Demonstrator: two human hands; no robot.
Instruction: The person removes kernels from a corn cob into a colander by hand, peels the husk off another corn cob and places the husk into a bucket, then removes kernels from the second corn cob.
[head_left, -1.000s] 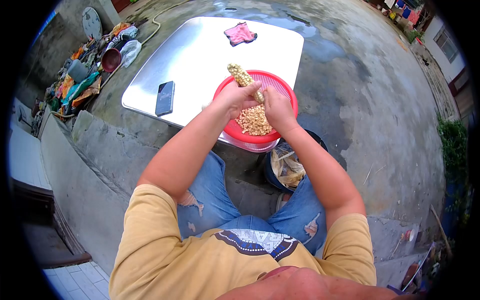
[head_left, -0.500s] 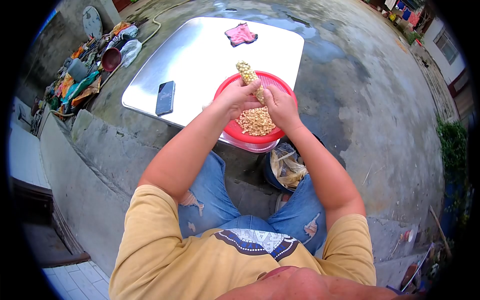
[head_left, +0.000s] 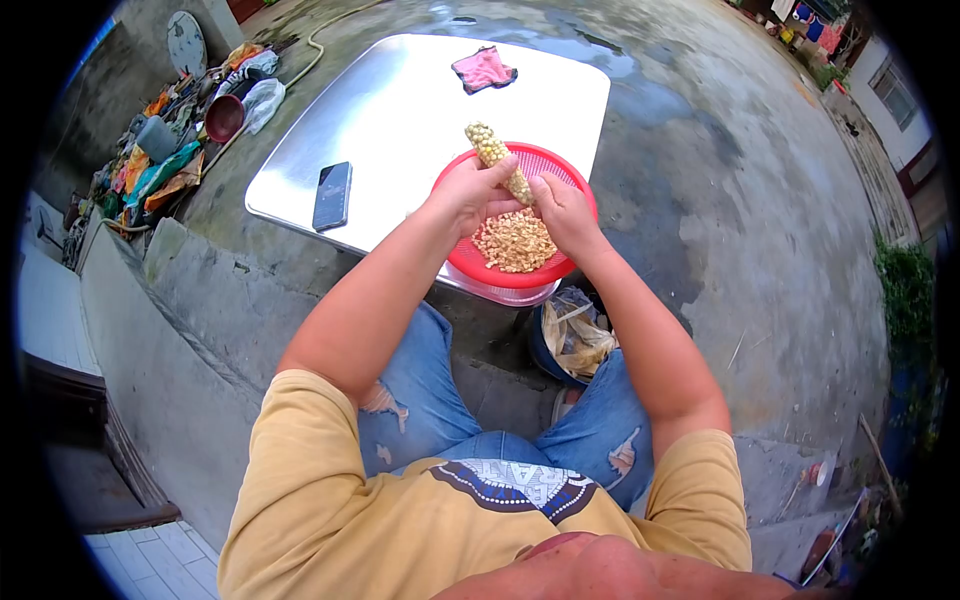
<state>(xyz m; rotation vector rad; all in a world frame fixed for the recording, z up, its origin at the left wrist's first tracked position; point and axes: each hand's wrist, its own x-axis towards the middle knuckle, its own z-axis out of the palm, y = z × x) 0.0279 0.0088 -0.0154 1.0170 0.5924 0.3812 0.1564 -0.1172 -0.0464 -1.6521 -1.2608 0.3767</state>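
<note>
A pale yellow corn cob [head_left: 490, 148] is held over a red plastic basket [head_left: 470, 262], its far end tilted up and to the left. My left hand [head_left: 475, 192] is wrapped round the cob's middle. My right hand [head_left: 565, 212] closes on the cob's near end, with the thumb pressed against the kernels. Below the hands, a pile of loose corn kernels [head_left: 515, 242] lies in the basket. Part of the cob is hidden behind my fingers.
The basket stands at the near edge of a shiny metal table [head_left: 400, 100]. A phone [head_left: 332, 196] lies at its left, a pink cloth [head_left: 484, 70] at its far side. Below, a dark bucket [head_left: 543, 352] holds husks. Piled clutter [head_left: 160, 150] lies by the wall.
The cob's upper end has tipped slightly to the left. Both hands keep their hold, and my right thumb has shifted a little on the cob.
</note>
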